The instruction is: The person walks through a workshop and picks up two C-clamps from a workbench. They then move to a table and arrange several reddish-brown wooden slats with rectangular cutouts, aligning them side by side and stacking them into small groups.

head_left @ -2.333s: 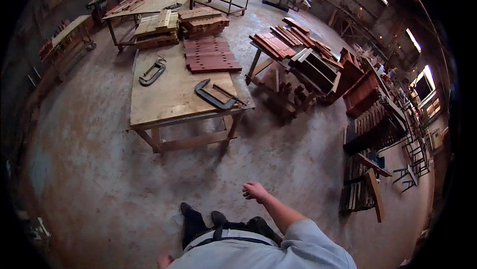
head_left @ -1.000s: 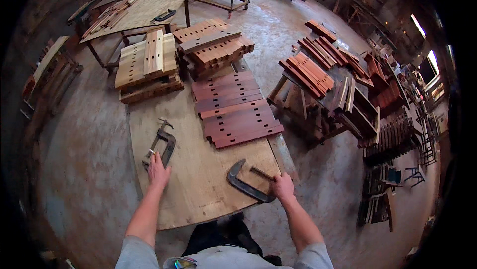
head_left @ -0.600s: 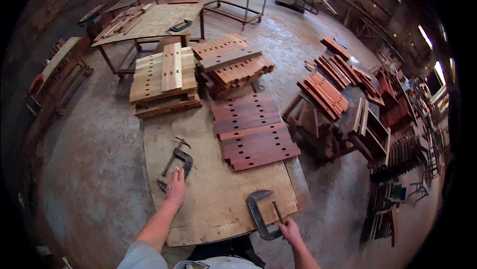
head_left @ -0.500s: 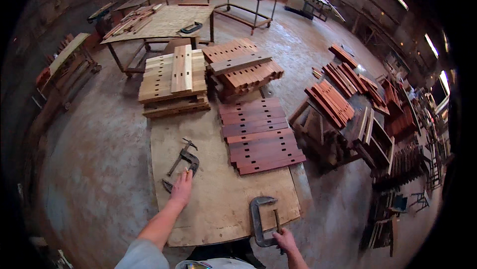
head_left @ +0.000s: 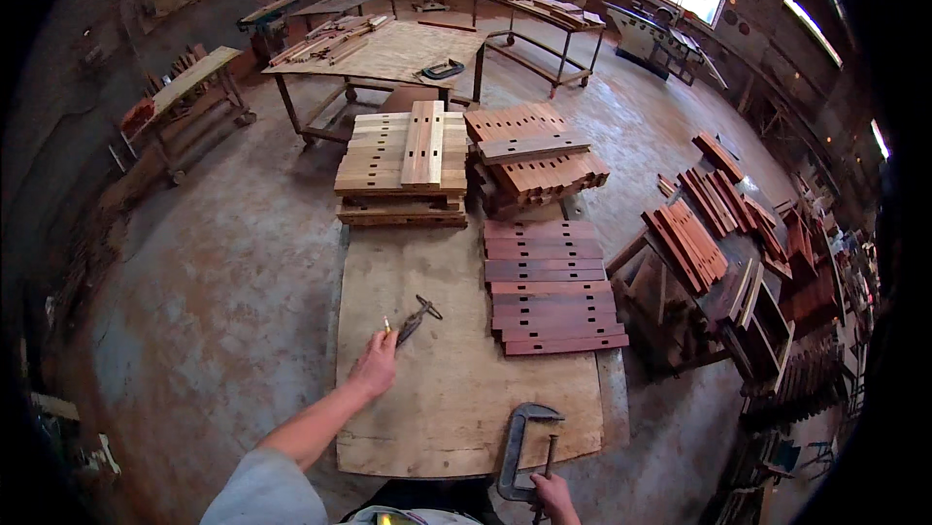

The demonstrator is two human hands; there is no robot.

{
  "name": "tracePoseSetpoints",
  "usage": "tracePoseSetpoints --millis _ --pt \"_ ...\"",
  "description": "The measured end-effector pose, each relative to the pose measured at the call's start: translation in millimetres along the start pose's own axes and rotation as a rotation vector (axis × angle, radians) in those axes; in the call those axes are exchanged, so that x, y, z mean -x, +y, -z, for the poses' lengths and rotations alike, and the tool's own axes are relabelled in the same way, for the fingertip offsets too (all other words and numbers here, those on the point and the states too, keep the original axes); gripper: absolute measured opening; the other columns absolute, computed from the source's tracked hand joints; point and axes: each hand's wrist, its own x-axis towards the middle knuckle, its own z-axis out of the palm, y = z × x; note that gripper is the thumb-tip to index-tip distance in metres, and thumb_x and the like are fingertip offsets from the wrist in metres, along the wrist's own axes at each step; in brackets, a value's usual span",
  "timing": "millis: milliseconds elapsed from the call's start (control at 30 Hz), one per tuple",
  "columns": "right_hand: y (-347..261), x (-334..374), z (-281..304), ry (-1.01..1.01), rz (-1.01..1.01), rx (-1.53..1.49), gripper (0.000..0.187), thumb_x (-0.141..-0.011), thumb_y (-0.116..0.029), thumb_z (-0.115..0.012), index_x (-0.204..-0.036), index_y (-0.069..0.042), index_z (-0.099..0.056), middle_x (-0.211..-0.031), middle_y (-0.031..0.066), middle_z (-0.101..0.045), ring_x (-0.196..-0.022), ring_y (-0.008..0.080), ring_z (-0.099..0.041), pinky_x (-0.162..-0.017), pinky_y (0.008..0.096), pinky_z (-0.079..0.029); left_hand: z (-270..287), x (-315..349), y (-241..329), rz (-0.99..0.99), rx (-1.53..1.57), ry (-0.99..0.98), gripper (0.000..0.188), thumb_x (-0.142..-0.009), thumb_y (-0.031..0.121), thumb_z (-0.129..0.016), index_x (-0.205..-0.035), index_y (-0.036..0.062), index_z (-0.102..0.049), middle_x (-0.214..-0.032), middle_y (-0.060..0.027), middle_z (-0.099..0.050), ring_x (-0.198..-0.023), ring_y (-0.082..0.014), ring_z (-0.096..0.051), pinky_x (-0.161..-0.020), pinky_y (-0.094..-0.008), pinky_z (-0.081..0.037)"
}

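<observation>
My left hand [head_left: 373,367] is closed round a dark C-clamp [head_left: 414,322] over the left part of the plywood-topped table [head_left: 437,418]. That clamp shows nearly edge-on, its screw end pointing away, with part of it behind my hand. A thin white-and-yellow stick [head_left: 387,325] pokes up between my left fingers. At the table's near right edge, my right hand [head_left: 554,499] grips a bigger grey C-clamp [head_left: 512,442] by its screw, the frame's opening facing right. Reddish-brown slotted boards [head_left: 555,287] lie side by side on the right of the table, beyond the grey clamp.
Pale slotted boards [head_left: 388,161] and orange-brown ones [head_left: 529,127] are stacked at the table's far end. Another clamp [head_left: 443,69] lies on a second table [head_left: 398,48] behind. More reddish boards [head_left: 684,246] rest on a stand at right.
The left clamp has turned from showing its full C shape to nearly edge-on. My right hand still grips the grey clamp's screw. The whole view has swung, so the scene sits further right.
</observation>
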Motion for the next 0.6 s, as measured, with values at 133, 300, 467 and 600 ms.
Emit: tracePoseSetpoints --millis 133,300,467,600 --pt "30 -26 12 0.065 0.231 0.278 0.029 -0.087 -0.027 -0.068 -0.098 0.0 -0.066 -0.073 0.0072 -0.06 -0.06 0.0207 -0.06 -0.046 0.0406 -0.053 13 35 11 0.132 0.263 -0.011 0.06 -0.081 0.002 -0.052 -0.14 -0.001 -0.042 -0.137 -0.0227 -0.043 -0.124 -0.042 -0.051 -0.1 -0.0456 -0.046" --pt "-6 12 2 0.042 0.123 0.077 0.031 -0.086 -0.027 -0.067 -0.103 0.0 -0.066 -0.08 0.0089 -0.063 -0.064 0.0217 -0.062 -0.048 0.0377 -0.05 21 114 32 0.133 0.3 0.002 0.061 -0.077 -0.002 -0.052 -0.137 -0.0003 -0.044 -0.132 -0.0223 -0.047 -0.116 -0.0425 -0.055 -0.098 -0.0459 -0.048" --pt "10 -6 3 0.009 0.248 0.0 0.021 -0.089 -0.02 -0.064 -0.1 -0.002 -0.065 -0.075 0.0058 -0.063 -0.055 0.0154 -0.057 -0.042 0.0315 -0.046 66 186 73 0.092 0.323 -0.156 0.059 -0.08 0.004 -0.054 -0.138 0.0079 -0.047 -0.13 -0.021 -0.05 -0.107 -0.0413 -0.06 -0.09 -0.048 -0.051" --pt "-2 12 -2 -0.071 0.218 -0.053 0.018 -0.092 -0.021 -0.064 -0.096 -0.003 -0.063 -0.074 0.0051 -0.061 -0.048 0.0135 -0.052 -0.039 0.0301 -0.043 105 221 102 -0.275 0.016 -0.285 0.055 -0.081 0.004 -0.056 -0.136 0.0076 -0.051 -0.131 -0.0163 -0.053 -0.105 -0.0357 -0.061 -0.088 -0.0423 -0.053"
